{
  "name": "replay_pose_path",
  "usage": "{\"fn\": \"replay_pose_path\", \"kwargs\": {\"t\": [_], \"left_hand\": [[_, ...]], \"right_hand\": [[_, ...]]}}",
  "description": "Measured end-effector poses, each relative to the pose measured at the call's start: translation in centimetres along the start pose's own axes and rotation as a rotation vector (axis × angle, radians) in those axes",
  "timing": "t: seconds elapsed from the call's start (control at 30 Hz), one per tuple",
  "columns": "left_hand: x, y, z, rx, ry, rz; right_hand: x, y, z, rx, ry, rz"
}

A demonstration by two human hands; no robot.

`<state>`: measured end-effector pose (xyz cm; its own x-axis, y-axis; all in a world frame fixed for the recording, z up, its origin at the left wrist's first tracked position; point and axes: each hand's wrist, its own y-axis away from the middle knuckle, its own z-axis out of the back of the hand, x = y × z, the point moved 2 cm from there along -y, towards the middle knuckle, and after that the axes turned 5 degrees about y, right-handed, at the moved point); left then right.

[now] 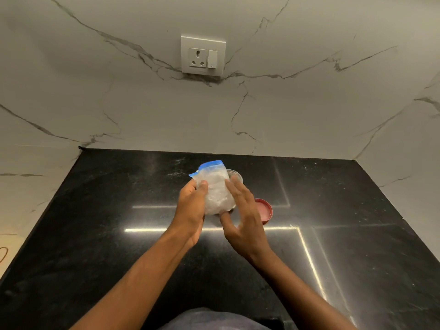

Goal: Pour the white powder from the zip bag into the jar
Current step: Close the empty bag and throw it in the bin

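A clear zip bag (215, 186) with a blue zip strip on top holds white powder and stands upright above the black counter (119, 222). My left hand (191, 208) grips its left side, thumb on the front. My right hand (242, 217) presses its right side with spread fingers, the thumb under the bag's bottom. Just behind the bag, the rim of a clear jar (235, 173) shows; the rest of it is hidden by the bag and my right hand.
A red lid (264, 209) lies upside down on the counter to the right of my right hand. Marble walls enclose the counter at the back and both sides, with a socket and switch plate (203, 55) on the back wall.
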<state>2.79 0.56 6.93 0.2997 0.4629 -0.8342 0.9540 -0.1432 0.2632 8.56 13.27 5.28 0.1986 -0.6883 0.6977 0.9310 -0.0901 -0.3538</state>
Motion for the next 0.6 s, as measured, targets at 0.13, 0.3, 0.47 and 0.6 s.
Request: {"fn": "replay_pose_path", "kwargs": {"t": [0.13, 0.3, 0.47, 0.6], "left_hand": [[-0.6, 0.2, 0.4, 0.029, 0.038, 0.012], [0.0, 1.1, 1.4, 0.009, -0.020, -0.008], [-0.6, 2.8, 4.1, -0.043, -0.048, -0.002], [-1.4, 4.0, 7.7, -0.312, -0.059, -0.054]], "right_hand": [[0.8, -0.2, 0.4, 0.154, -0.716, -0.301], [-0.3, -0.8, 0.5, 0.243, -0.811, -0.512], [0.0, -0.4, -0.7, 0.265, -0.713, -0.463], [1.6, 0.3, -2.9, 0.383, -0.648, -0.415]]}}
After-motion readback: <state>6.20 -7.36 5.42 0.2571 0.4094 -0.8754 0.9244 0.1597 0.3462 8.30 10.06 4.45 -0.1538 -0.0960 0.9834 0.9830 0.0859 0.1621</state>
